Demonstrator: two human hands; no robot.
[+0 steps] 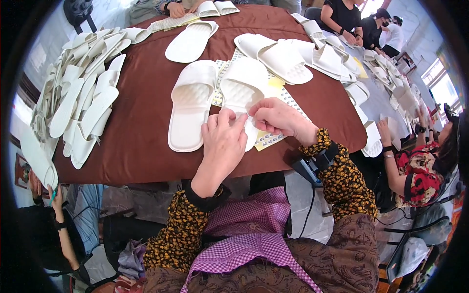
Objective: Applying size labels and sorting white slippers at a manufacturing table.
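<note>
Two white slide slippers lie side by side before me on the brown-covered table, toes pointing away. The left slipper (187, 127) is just left of my hands. Over the insole of the right slipper (244, 78), my left hand (223, 141) and my right hand (278, 117) meet with curled fingers. Each hand has thumb and forefinger pinched together; whatever is between the fingertips is too small to make out. A sheet of small printed stickers (267, 140) lies partly under the right slipper, showing below my right hand.
A heap of white slippers (80, 93) covers the table's left side. More slippers (273, 56) lie beyond my hands and to the right. The brown cloth (132, 146) reaches the near edge. Co-workers sit around the table, one (420, 166) at right and one (53, 229) at left.
</note>
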